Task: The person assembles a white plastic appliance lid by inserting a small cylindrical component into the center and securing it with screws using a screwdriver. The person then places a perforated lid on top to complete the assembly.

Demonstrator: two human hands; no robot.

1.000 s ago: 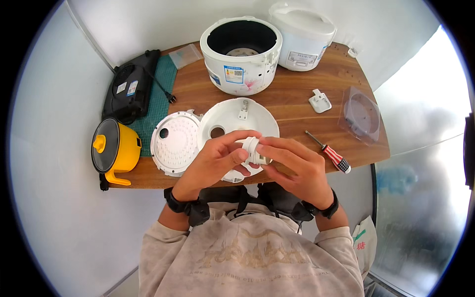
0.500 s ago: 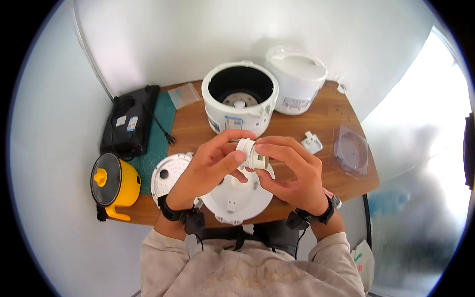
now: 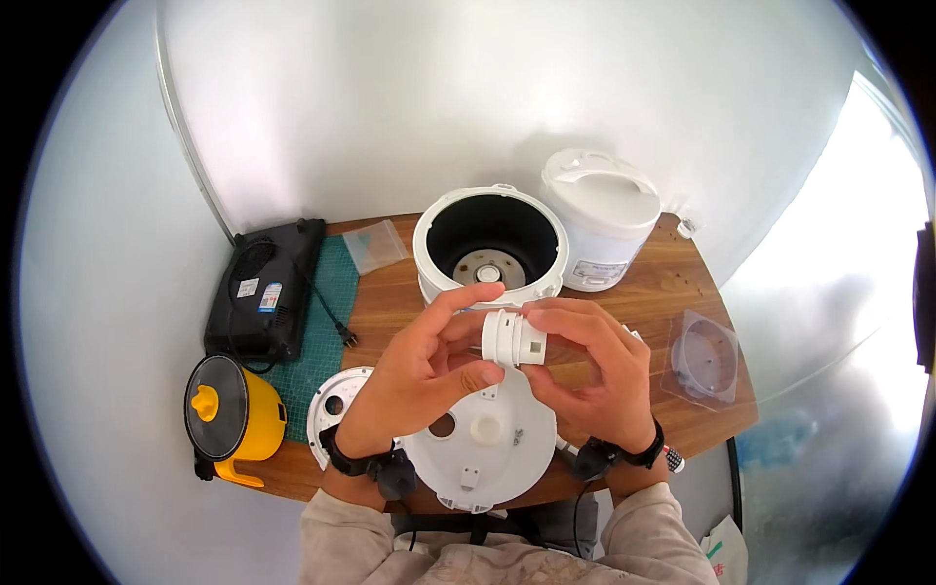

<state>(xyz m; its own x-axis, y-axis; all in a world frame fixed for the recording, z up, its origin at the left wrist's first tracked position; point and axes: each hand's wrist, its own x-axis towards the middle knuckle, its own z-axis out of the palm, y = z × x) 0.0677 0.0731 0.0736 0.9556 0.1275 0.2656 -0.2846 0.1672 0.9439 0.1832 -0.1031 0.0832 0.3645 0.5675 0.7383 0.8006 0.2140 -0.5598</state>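
Between my hands is a white cylindrical plastic part with a raised collar and a small square opening, lying roughly level above the table. My left hand holds its wider left end, thumb below and index finger stretched out above. The narrower right end sits between the thumb and fingers of my right hand. Beneath them lies a round white rice cooker lid with a dark hole and a pale ring. A second white disc with holes is partly hidden by my left wrist.
Behind my hands stands an open white rice cooker body, beside a closed white cooker. At left are a black appliance with a cord, a green mat and a yellow pot. A clear plastic tray lies at right.
The view has tilted up, so the table appears lower. The white part has turned from slanted to nearly level, its square opening now facing me. Both hands still hold it.
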